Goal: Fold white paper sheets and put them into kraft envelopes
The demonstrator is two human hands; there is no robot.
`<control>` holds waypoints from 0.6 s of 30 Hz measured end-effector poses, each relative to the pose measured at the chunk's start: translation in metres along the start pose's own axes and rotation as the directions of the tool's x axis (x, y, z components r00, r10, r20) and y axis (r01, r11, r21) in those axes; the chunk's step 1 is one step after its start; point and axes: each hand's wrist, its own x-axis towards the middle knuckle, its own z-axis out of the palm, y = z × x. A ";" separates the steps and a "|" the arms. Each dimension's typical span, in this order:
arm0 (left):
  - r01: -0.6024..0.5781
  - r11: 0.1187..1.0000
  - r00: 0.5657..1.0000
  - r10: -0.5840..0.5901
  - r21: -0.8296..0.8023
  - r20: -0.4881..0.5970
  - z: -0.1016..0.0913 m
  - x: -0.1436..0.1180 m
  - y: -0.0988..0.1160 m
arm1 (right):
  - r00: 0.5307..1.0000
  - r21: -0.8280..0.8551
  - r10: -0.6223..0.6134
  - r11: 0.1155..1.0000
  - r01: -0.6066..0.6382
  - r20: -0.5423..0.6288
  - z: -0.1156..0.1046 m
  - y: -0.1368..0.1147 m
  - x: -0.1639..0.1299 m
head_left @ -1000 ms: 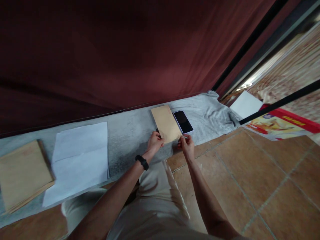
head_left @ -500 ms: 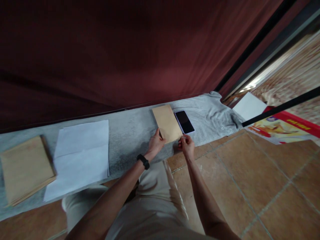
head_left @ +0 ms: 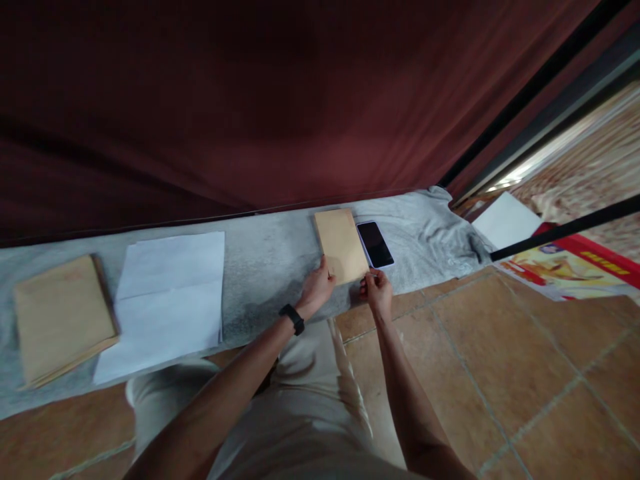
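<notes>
A tan paper envelope [head_left: 342, 241] is held just over the grey cloth, its long sides running away from me. My left hand [head_left: 319, 287] grips its near left corner, thumb on top and fingers underneath. At the near right corner, my right hand [head_left: 378, 289] pinches the envelope's edge between thumb and curled fingers. A phone [head_left: 376, 245] with a dark screen and pale edge lies on the cloth, right beside the envelope. A black watch [head_left: 292, 319] is on my left wrist.
Grey cloth [head_left: 265, 260] covers a long, narrow surface along a dark red curtain [head_left: 240, 107]. To the left lie white paper sheets [head_left: 173, 293] and a stack of tan envelopes [head_left: 65, 320]. A red-yellow printed box [head_left: 565, 267] and white sheet [head_left: 507, 220] are at the right, above floor tiles.
The whole view has shifted slightly, so everything appears a little further right. Both hands keep their hold on the envelope, with barely any change in their grip.
</notes>
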 end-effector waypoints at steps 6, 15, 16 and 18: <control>0.027 0.999 0.999 -0.027 -0.035 -0.019 0.001 -0.004 0.002 | 1.000 -0.007 -0.007 1.000 0.007 -0.002 0.001 -0.001 0.000; -0.030 0.989 0.999 0.025 -0.148 -0.040 0.004 -0.016 -0.012 | 1.000 0.044 -0.017 0.999 0.017 -0.010 0.000 0.000 -0.004; -0.066 0.984 0.996 0.056 -0.163 -0.064 0.005 -0.023 -0.020 | 0.999 0.065 -0.029 0.997 0.030 -0.020 0.000 0.001 -0.006; -0.163 0.974 0.976 0.135 -0.160 -0.170 0.006 -0.043 -0.041 | 0.996 0.109 -0.070 0.991 0.075 -0.053 -0.001 0.005 -0.013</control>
